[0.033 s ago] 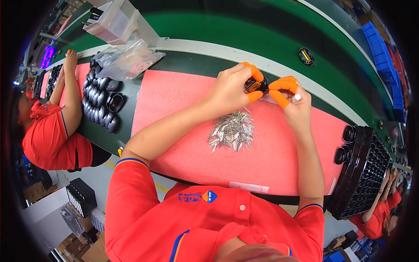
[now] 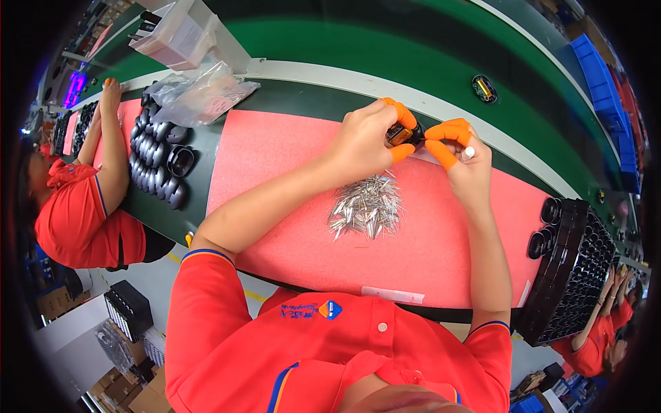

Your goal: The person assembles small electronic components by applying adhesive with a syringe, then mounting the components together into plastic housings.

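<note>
Toward upper centre of frame, left hand (image 2: 365,141) gripped black rounded housing (image 2: 400,135) with amber insert; beside it, right hand (image 2: 470,172) held white-ended cylindrical tool (image 2: 469,153), orange-covered fingertips (image 2: 441,155) pinched near housing's edge. Steady left grip, light right touch seemed best.

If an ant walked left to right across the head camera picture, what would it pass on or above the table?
Dark curved shells → pile of thin metal pins → the person's right hand with orange finger covers → black trays.
</note>
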{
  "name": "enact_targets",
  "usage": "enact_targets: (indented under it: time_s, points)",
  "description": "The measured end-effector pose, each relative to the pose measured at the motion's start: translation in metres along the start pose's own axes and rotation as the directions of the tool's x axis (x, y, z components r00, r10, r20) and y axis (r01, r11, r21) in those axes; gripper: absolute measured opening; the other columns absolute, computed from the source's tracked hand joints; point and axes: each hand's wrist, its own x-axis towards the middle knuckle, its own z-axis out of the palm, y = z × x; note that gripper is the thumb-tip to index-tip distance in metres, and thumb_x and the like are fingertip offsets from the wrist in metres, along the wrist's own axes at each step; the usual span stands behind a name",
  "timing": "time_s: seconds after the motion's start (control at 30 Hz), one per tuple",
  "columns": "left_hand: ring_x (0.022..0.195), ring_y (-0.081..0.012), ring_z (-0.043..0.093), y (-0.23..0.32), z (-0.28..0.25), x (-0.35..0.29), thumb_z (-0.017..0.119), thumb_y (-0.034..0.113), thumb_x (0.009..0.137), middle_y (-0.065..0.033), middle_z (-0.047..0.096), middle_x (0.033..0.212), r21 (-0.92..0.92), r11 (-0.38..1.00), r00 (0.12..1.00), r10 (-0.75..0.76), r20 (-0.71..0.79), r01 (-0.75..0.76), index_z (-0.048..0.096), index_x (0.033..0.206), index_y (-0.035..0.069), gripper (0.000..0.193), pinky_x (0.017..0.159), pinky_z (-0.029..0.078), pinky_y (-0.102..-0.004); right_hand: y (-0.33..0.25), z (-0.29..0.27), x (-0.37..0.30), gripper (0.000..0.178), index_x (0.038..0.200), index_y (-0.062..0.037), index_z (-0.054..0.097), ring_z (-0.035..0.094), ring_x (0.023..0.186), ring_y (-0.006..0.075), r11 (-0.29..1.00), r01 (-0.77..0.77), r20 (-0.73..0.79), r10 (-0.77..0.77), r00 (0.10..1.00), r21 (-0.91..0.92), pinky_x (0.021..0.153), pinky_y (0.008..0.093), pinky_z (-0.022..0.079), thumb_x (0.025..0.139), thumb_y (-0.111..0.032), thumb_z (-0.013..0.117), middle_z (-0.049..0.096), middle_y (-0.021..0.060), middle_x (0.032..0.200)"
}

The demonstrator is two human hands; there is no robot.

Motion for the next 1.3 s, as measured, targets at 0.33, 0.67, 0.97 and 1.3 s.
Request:
enact_targets:
  time_s: [0.33,0.67,0.97,1.3]
  points:
    - [0.079,-0.0179,0.065,-0.003,0.001,-0.002,0.08,-0.002,0.068,-0.01,0.061,0.097,0.049,0.998,0.999,0.044,0.014,-0.045,0.061,0.098,0.0,0.035,0.066,0.059,-0.0279,0.002,0.002,0.0,0.013,0.094,0.0065,0.064,0.059,0.085,0.0113,0.999,-0.015,0.027,0.014,1.0,0.051,0.076,0.023,0.054,0.082,0.012,0.062,0.053,0.0059,0.097]
    - [0.08,-0.0169,0.065,-0.003,0.002,-0.001,0.079,-0.004,0.069,-0.0106,0.062,0.098,-0.004,1.0,1.0,0.007,0.02,-0.006,0.061,0.097,-0.002,0.034,0.065,0.058,-0.0275,-0.002,0.004,0.001,0.012,0.093,0.0065,0.064,0.06,0.083,0.0117,1.0,0.008,0.079,-0.008,0.997,0.001,0.073,0.0236,0.054,0.082,0.011,0.062,0.053,0.0053,0.095]
    - [0.069,-0.0238,0.063,-0.01,0.005,0.002,0.081,0.005,0.066,-0.0134,0.063,0.084,-0.114,0.993,0.998,-0.043,-0.039,0.038,0.062,0.088,-0.001,0.03,0.062,0.051,-0.0319,-0.002,0.011,-0.009,0.025,0.1,0.0024,0.07,0.061,0.075,0.0173,0.839,0.271,-0.011,-0.313,0.95,-0.472,0.064,0.0262,0.05,0.076,0.009,0.07,0.062,0.0105,0.087]
    - [0.08,-0.016,0.065,-0.008,0.003,0.003,0.078,-0.004,0.069,-0.0109,0.063,0.099,-0.05,0.998,0.998,-0.028,0.048,0.03,0.061,0.095,-0.003,0.031,0.066,0.058,-0.027,0.013,0.006,-0.013,0.032,0.099,0.0006,0.071,0.064,0.069,0.0224,0.629,0.451,0.16,-0.464,0.871,-0.633,0.057,0.0305,0.051,0.069,0.01,0.071,0.063,0.0107,0.082]
